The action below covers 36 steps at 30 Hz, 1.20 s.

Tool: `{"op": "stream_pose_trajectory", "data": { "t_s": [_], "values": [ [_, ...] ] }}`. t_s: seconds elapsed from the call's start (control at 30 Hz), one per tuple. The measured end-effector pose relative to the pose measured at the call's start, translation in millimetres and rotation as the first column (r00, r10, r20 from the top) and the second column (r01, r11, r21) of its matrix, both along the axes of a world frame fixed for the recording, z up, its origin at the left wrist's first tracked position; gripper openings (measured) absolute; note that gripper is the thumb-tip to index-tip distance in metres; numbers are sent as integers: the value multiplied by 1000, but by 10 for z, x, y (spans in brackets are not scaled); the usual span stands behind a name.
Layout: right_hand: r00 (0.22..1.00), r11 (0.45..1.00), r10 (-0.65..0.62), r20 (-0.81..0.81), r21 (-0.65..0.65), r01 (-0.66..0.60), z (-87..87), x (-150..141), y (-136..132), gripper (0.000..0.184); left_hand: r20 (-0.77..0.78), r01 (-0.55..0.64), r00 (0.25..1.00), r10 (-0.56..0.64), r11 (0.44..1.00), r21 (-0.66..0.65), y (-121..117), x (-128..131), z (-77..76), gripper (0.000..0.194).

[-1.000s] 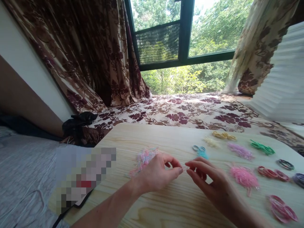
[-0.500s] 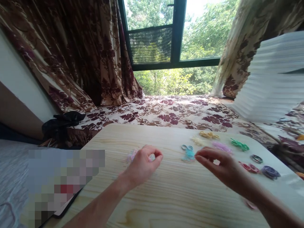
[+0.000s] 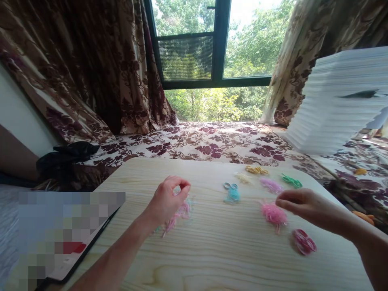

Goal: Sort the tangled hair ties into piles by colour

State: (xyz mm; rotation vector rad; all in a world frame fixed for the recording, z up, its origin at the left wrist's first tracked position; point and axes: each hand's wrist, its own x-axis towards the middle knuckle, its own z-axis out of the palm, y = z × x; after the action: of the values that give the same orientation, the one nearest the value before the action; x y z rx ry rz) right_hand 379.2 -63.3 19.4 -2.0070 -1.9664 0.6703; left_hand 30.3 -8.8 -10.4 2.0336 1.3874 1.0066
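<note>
My left hand [image 3: 169, 199] is closed in a pinch over a mixed heap of thin pastel bands [image 3: 178, 214], mostly pink; anything between its fingertips is too small to make out. My right hand [image 3: 303, 204] is closed too, thumb and fingers together, beside the far right edge of a bright pink heap of small bands [image 3: 273, 213]. What it holds, if anything, is hidden. Below that heap lie dark pink hair ties [image 3: 304, 241]. Between the hands, farther back, sits a turquoise heap of bands [image 3: 232, 194] with grey-blue ties [image 3: 230, 186] at its top.
Along the wooden table's [image 3: 206, 250] back right are a cream heap [image 3: 243, 178], yellow ties [image 3: 256, 169], a lilac heap [image 3: 271, 185] and green ties [image 3: 292, 180]. A tablet-like device [image 3: 72, 246], partly blurred out, lies at left. White ribbed sheeting [image 3: 336, 105] stands at right.
The hands, earlier fingertip to fingertip with a tiny band between them, have parted. My right hand has moved right to the pink heap, my left back over the mixed heap. The view has turned right.
</note>
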Motion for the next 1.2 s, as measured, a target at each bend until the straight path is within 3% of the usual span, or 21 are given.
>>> {"op": "stream_pose_trajectory", "data": {
  "t_s": [0.2, 0.53, 0.7, 0.9, 1.2],
  "values": [
    [999, 999, 16, 34, -39, -15, -27, -12, -24, 39, -44, -2, 999, 4, 999, 42, 35, -44, -15, 18],
    [1000, 994, 1, -1, 114, -1, -45, 53, -29, 44, -57, -43, 997, 47, 997, 71, 56, -89, 36, 18],
    [977, 978, 164, -138, 148, -144, -92, -473, -12, 42, -68, -53, 996, 61, 993, 110, 83, -109, 34, 16],
    [922, 923, 361, -138, 198, -332, -304, -1177, -89, 31, -216, 0, 976, 35, 987, 162, 100, -60, -39, 14],
    [929, 918, 350, -122, 240, -315, -407, -1226, -88, 30, -320, 72, 947, -23, 987, 140, 19, 87, -208, 9]
  ]
}}
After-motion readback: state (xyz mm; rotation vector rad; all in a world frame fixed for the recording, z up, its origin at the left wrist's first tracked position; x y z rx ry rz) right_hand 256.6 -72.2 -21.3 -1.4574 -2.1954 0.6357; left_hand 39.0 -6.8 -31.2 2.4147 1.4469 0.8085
